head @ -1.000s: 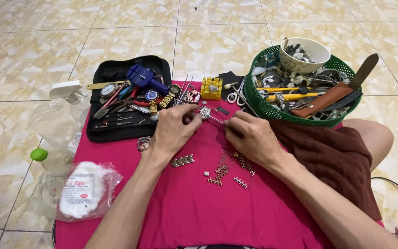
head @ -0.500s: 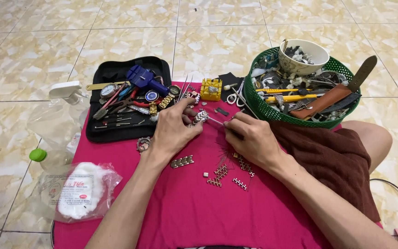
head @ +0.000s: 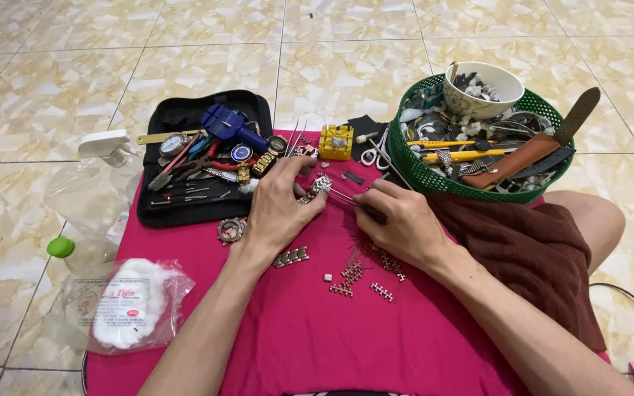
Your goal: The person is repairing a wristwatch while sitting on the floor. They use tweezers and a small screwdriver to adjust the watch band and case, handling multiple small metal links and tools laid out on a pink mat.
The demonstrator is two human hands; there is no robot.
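Left hand [head: 277, 209]: fingers pinched around a metal watch bracelet [head: 315, 188].
Right hand [head: 401, 220]: fingers closed on a thin tool [head: 346, 196], tip at the bracelet.
Green basket [head: 434, 180]: beyond right fingers; holds bowl [head: 482, 88], straps, tools.
Black case [head: 192, 209]: beyond left fingers; holds watches, tools.

Single view, worn on the person's head, pitched steeply downward and slightly forward over the lap. Both forearms enter from the bottom edge and converge near frame centre, left hand [head: 277, 209] and right hand [head: 398, 220] at roughly arm's reach from the lens. The pink cloth [head: 295, 330] fills the lower middle; the tiled floor [head: 185, 66] takes the whole upper band, running away from the viewer. Black tool case [head: 185, 209] sits left of centre, green basket [head: 478, 187] upper right, bagged cotton pad [head: 130, 308] lower left. Wide framing, moderately close; small parts on the cloth are legible as shapes only. No second view to overlap.
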